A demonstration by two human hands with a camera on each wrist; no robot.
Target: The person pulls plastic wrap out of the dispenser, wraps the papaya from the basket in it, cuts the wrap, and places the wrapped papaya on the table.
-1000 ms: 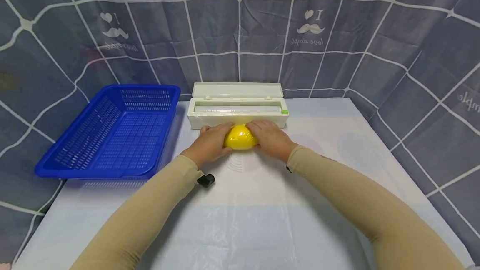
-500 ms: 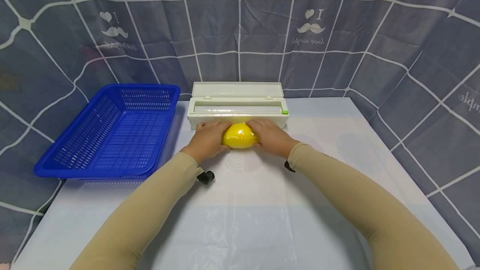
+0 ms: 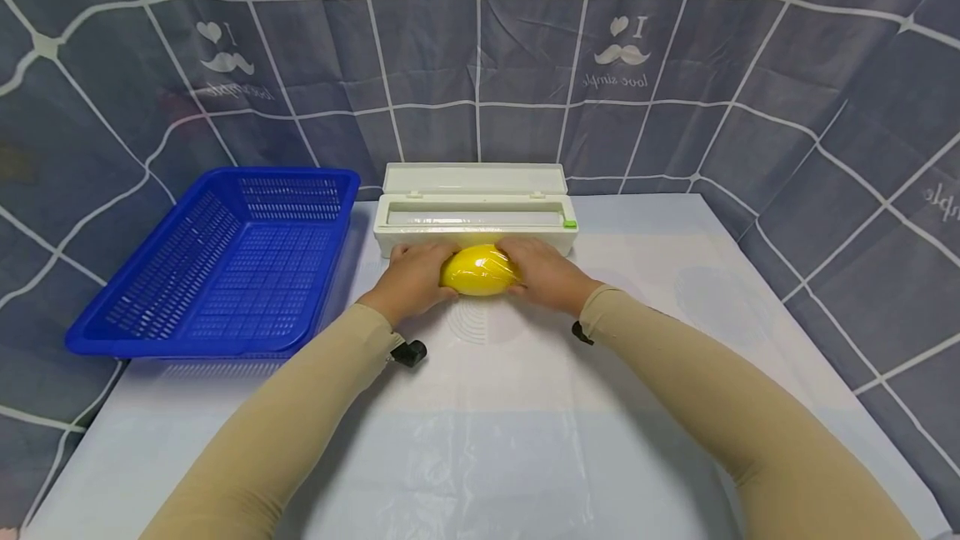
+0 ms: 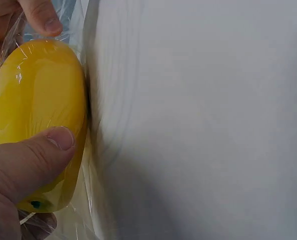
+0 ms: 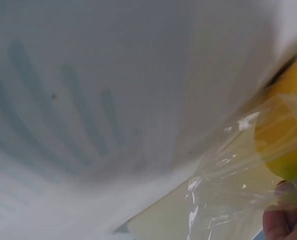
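Both hands clasp a yellow mango (image 3: 480,270) from either side, the left hand (image 3: 411,280) and right hand (image 3: 545,274) curled round it through clear film (image 5: 223,185). It rests on the white table (image 3: 525,407), just before the film box (image 3: 475,208); a blue basket (image 3: 225,265) sits left.

A blue plastic basket (image 3: 225,261) with perforated walls and floor sits at the left edge of the white table (image 3: 525,440), its left rim hanging a little past the tabletop. Behind everything hangs a grey-blue cloth backdrop (image 3: 712,65) crossed by white lines (printed here and there with a small moustache and heart motif). A thin clear plastic sheet (image 3: 480,465) covers the near part of the table, showing wrinkles and glare.
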